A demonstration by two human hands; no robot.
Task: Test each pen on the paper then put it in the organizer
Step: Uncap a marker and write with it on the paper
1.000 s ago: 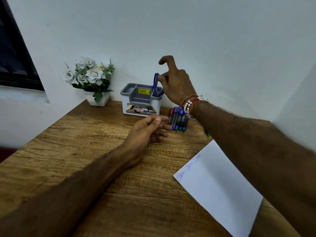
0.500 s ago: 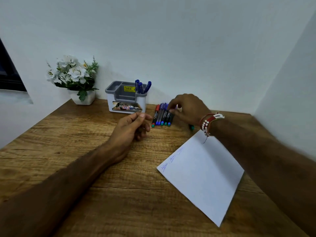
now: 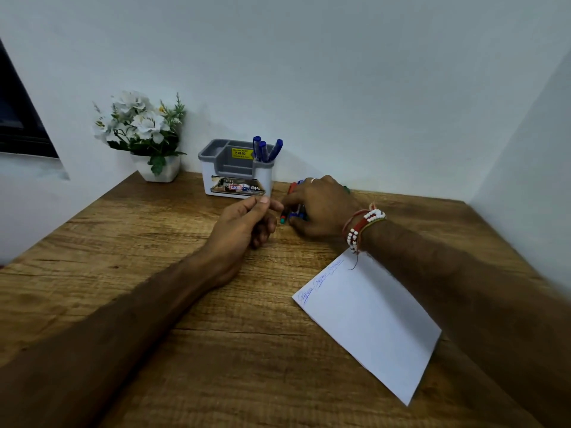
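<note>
My right hand (image 3: 321,208) is over the loose pens (image 3: 292,215) just right of the organizer (image 3: 207,177), thumb and forefinger pinching them; my left hand (image 3: 244,223) sits in front of it, loosely curled, holding nothing.

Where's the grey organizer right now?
In the head view the organizer stands left of centre at the back of the table against the wall, between the flower pot and the loose pens under the right hand.
</note>
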